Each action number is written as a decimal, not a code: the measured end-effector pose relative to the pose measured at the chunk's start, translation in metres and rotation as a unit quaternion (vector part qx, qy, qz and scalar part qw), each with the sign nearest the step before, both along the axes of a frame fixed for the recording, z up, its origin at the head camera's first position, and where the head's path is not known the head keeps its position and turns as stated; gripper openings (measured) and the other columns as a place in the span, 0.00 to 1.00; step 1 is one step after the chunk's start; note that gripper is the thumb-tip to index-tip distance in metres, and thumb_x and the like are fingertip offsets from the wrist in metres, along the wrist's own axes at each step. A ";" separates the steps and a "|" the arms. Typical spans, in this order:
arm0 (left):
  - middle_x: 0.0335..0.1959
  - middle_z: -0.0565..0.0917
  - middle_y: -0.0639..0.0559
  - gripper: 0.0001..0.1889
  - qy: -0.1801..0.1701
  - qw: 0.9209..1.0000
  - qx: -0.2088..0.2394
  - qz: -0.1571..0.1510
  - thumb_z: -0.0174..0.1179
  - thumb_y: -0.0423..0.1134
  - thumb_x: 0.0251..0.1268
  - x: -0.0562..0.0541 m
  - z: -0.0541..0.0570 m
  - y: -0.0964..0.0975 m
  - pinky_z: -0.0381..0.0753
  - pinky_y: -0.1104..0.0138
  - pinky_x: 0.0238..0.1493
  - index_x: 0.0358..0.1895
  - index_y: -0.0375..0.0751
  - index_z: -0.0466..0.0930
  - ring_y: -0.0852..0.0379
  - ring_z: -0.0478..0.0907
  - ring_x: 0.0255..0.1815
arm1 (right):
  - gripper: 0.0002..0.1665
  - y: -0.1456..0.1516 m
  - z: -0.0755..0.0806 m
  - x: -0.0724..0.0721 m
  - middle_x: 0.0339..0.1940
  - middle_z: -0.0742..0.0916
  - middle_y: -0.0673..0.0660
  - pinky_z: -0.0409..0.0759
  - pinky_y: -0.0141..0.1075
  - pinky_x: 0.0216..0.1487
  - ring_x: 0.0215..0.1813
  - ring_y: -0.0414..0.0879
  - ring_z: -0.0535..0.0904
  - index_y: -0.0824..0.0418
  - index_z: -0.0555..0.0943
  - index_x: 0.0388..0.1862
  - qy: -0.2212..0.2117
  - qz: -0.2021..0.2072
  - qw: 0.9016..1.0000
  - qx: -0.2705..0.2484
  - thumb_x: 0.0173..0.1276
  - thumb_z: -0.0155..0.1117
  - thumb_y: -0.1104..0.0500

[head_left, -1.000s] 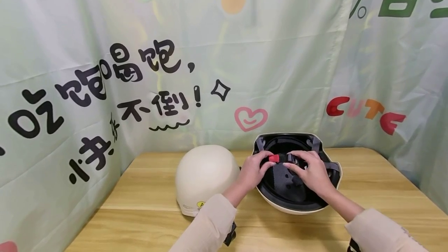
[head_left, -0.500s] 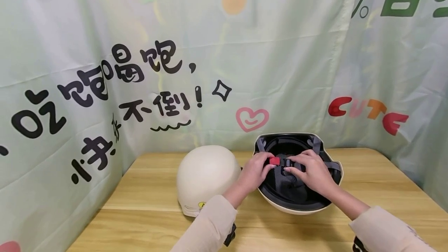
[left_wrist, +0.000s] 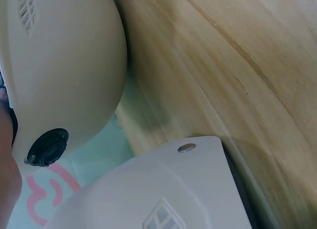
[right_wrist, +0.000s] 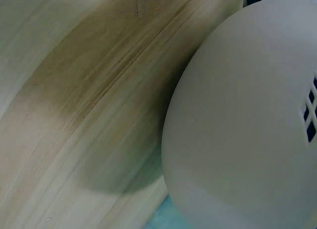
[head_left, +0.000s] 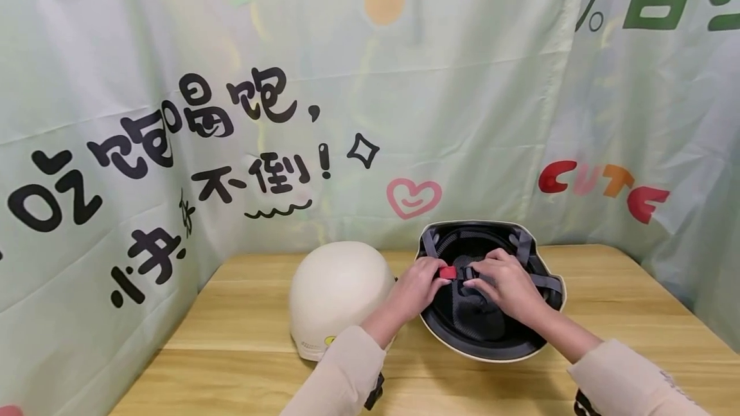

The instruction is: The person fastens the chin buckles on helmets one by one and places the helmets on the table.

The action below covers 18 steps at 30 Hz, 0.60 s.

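Note:
A cream helmet [head_left: 491, 353] lies upside down on the table, its black lining facing up. Over its opening, my left hand [head_left: 412, 289] pinches the red end [head_left: 448, 273] of the chin-strap buckle between thumb and fingers. From the other side my right hand [head_left: 511, 284] pinches the black part [head_left: 469, 273] of that buckle, which lies in line with the red end. Both wrist views look mostly at the helmet's outer shell: the left one shows a round black knob [left_wrist: 48, 147], the right one a smooth side [right_wrist: 228, 120]. The right fingers are hidden there.
A second cream helmet [head_left: 341, 294] stands dome up to the left, beside my left forearm; its edge with a rivet appears in the left wrist view. Under both helmets is a wooden table [head_left: 231, 339]. A printed curtain [head_left: 462, 114] hangs behind it.
Both hands have shifted slightly down and to the left over the helmet, bringing the buckle with them. The helmets stay in place.

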<state>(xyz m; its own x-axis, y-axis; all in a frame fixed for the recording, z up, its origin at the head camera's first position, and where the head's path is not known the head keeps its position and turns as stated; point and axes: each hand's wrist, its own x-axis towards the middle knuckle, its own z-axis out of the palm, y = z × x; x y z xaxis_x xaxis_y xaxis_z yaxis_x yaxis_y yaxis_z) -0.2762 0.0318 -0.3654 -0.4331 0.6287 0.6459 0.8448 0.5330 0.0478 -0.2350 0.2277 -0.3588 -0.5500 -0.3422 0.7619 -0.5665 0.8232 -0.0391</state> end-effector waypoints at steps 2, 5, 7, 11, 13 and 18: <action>0.40 0.82 0.48 0.11 0.006 1.000 -0.003 -0.003 0.58 0.38 0.62 0.001 -0.001 -0.002 0.76 0.68 0.53 0.43 0.35 0.76 0.53 0.78 0.47 | 0.16 -0.001 -0.001 0.000 0.27 0.87 0.51 0.73 0.41 0.35 0.35 0.44 0.72 0.62 0.86 0.33 0.008 0.006 1.000 0.006 0.41 0.75 0.59; 0.39 0.82 0.48 0.11 0.018 1.000 -0.005 -0.007 0.59 0.38 0.61 0.001 -0.002 -0.003 0.75 0.68 0.53 0.43 0.35 0.75 0.53 0.78 0.48 | 0.16 -0.003 -0.002 0.000 0.27 0.87 0.51 0.72 0.41 0.35 0.35 0.43 0.72 0.62 0.86 0.33 0.012 0.012 1.000 0.008 0.41 0.75 0.60; 0.39 0.82 0.48 0.11 0.026 1.000 -0.004 -0.010 0.59 0.38 0.61 0.001 -0.003 -0.003 0.75 0.69 0.53 0.43 0.35 0.75 0.53 0.78 0.47 | 0.16 -0.003 -0.004 0.000 0.27 0.87 0.51 0.72 0.40 0.35 0.35 0.43 0.72 0.61 0.86 0.33 0.010 0.015 1.000 0.006 0.41 0.75 0.60; 0.38 0.82 0.48 0.10 0.040 0.999 -0.012 -0.016 0.61 0.38 0.60 0.003 -0.004 -0.004 0.76 0.69 0.53 0.41 0.36 0.76 0.54 0.78 0.46 | 0.16 -0.004 -0.008 0.000 0.27 0.87 0.51 0.72 0.40 0.35 0.35 0.42 0.71 0.62 0.86 0.33 0.008 0.024 1.000 0.006 0.42 0.74 0.60; 0.38 0.82 0.48 0.10 0.043 0.999 -0.019 -0.021 0.61 0.37 0.60 0.003 -0.004 -0.004 0.75 0.69 0.53 0.41 0.36 0.76 0.54 0.78 0.46 | 0.16 -0.004 -0.011 0.001 0.27 0.87 0.50 0.72 0.39 0.35 0.35 0.41 0.71 0.62 0.86 0.33 0.013 0.030 0.999 0.003 0.41 0.74 0.61; 0.38 0.82 0.48 0.09 0.053 0.998 -0.026 -0.025 0.61 0.37 0.60 0.003 -0.004 -0.005 0.75 0.69 0.54 0.40 0.36 0.76 0.54 0.78 0.46 | 0.16 -0.003 -0.013 0.000 0.27 0.86 0.50 0.71 0.35 0.36 0.35 0.40 0.71 0.61 0.86 0.32 0.028 0.050 0.998 -0.003 0.39 0.75 0.63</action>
<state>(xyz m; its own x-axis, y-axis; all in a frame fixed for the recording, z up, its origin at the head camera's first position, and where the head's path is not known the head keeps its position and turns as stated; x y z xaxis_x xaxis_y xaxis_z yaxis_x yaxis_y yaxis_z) -0.2729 0.0271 -0.3690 -0.3307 0.6814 0.6529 0.8695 0.4890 -0.0700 -0.2353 0.2243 -0.3714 -0.4698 -0.3885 0.7927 -0.6474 0.7620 -0.0103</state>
